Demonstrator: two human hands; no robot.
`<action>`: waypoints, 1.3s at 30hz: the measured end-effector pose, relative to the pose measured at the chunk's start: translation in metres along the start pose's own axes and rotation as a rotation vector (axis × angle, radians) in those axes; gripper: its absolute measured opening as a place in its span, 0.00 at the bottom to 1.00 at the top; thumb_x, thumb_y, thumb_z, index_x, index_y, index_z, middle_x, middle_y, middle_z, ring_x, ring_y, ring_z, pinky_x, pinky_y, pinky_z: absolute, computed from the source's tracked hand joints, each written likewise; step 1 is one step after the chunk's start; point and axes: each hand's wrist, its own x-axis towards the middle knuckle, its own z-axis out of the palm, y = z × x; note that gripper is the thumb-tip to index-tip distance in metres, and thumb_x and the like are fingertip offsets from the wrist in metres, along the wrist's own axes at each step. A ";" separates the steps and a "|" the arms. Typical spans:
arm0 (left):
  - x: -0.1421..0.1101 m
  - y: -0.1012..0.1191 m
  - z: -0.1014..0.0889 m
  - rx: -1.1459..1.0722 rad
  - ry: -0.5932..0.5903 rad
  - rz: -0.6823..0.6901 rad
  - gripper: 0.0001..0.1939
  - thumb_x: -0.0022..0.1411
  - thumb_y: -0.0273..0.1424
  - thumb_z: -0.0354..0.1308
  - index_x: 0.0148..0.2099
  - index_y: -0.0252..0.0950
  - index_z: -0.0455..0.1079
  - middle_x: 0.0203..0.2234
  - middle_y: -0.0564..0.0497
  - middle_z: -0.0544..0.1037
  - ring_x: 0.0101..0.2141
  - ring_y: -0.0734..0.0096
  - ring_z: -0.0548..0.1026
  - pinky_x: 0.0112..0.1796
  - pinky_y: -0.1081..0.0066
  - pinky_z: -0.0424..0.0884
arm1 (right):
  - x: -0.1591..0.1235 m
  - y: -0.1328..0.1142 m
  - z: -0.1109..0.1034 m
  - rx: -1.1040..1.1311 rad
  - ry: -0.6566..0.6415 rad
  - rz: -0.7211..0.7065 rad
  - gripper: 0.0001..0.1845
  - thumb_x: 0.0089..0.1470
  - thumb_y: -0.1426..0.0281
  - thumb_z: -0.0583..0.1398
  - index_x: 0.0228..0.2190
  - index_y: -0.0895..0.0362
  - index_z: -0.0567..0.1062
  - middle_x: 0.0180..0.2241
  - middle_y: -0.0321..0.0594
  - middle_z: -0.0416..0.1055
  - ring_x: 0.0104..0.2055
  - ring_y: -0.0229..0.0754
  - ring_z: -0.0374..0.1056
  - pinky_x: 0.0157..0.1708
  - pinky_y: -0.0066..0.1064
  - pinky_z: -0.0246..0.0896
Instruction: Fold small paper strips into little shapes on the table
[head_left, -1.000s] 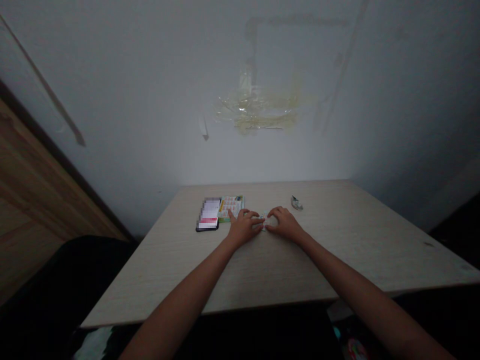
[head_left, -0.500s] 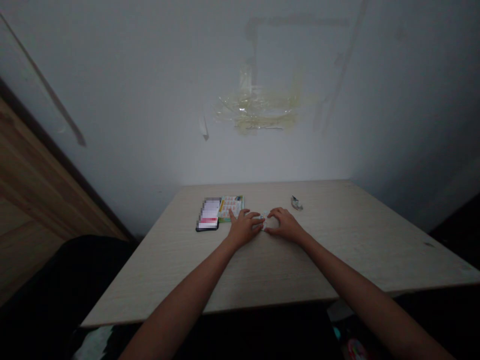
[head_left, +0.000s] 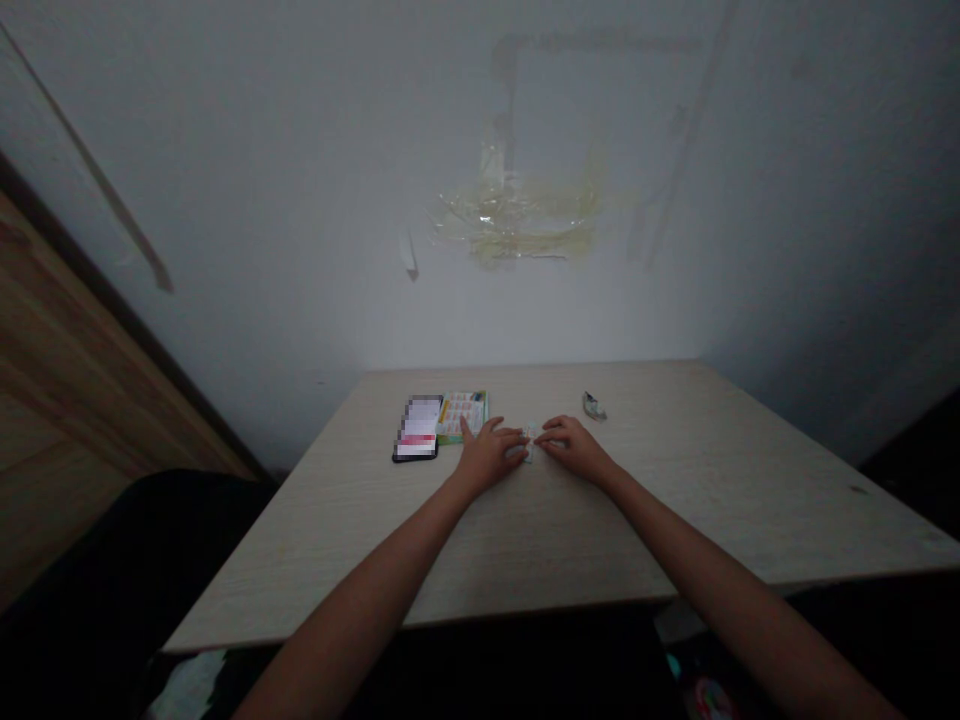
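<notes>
Between my hands on the table lies a small, flat, pale piece (head_left: 531,441) with faint markings; its kind is too small to make out. My left hand (head_left: 489,457) has its thumb and index finger at the left edge of this piece, while its other fingers spread towards a printed booklet or box (head_left: 463,412). From the other side, my right hand (head_left: 576,448) brings thumb and fingertips close together at the right edge. The fingers partly cover the pale piece.
A phone (head_left: 417,428) with a lit, blurred screen lies left of the printed booklet or box. Beyond my right hand rests a crumpled wrapper-like scrap (head_left: 594,406). The pale wooden table (head_left: 540,560) meets a wall (head_left: 525,310) with peeling tape.
My right hand's thumb and fingers have closed from a wide curve to a pinch at the pale piece, uncovering more of it. The left hand has barely moved.
</notes>
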 end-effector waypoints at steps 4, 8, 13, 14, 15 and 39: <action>0.000 0.002 -0.003 0.009 -0.016 -0.009 0.15 0.66 0.45 0.53 0.53 0.59 0.71 0.57 0.58 0.74 0.64 0.51 0.57 0.55 0.25 0.21 | -0.001 0.000 0.000 -0.023 -0.009 -0.007 0.09 0.57 0.68 0.62 0.38 0.49 0.83 0.45 0.45 0.72 0.49 0.45 0.67 0.53 0.39 0.61; -0.001 0.003 -0.004 -0.006 -0.007 -0.005 0.14 0.66 0.45 0.54 0.53 0.58 0.71 0.56 0.59 0.74 0.64 0.51 0.57 0.53 0.24 0.20 | -0.002 0.000 0.000 -0.037 -0.029 0.002 0.09 0.57 0.68 0.62 0.38 0.48 0.83 0.46 0.44 0.71 0.49 0.45 0.66 0.54 0.40 0.61; -0.001 0.004 -0.004 0.009 -0.027 -0.016 0.15 0.66 0.45 0.53 0.53 0.58 0.72 0.57 0.57 0.74 0.64 0.49 0.57 0.54 0.24 0.22 | -0.002 0.001 0.001 -0.067 -0.014 0.004 0.09 0.56 0.68 0.63 0.38 0.46 0.83 0.47 0.43 0.71 0.50 0.46 0.66 0.54 0.41 0.61; 0.000 0.004 -0.004 0.012 -0.028 -0.018 0.15 0.66 0.45 0.53 0.53 0.58 0.72 0.57 0.57 0.73 0.64 0.49 0.57 0.55 0.24 0.22 | -0.002 0.001 0.002 -0.077 -0.007 0.005 0.09 0.56 0.68 0.63 0.38 0.47 0.83 0.47 0.43 0.71 0.51 0.46 0.65 0.55 0.41 0.60; 0.000 0.004 -0.004 0.015 -0.029 -0.021 0.15 0.66 0.45 0.53 0.53 0.58 0.72 0.57 0.57 0.73 0.64 0.50 0.57 0.55 0.24 0.23 | -0.002 0.001 0.002 -0.088 -0.002 0.009 0.09 0.56 0.68 0.63 0.37 0.47 0.83 0.47 0.44 0.71 0.51 0.46 0.65 0.55 0.41 0.60; -0.001 0.004 -0.005 0.045 -0.031 -0.024 0.15 0.66 0.46 0.52 0.53 0.57 0.72 0.57 0.57 0.74 0.64 0.49 0.57 0.54 0.24 0.23 | 0.015 0.014 0.008 -0.186 0.005 0.113 0.12 0.61 0.65 0.59 0.43 0.47 0.81 0.47 0.47 0.69 0.52 0.49 0.65 0.56 0.43 0.59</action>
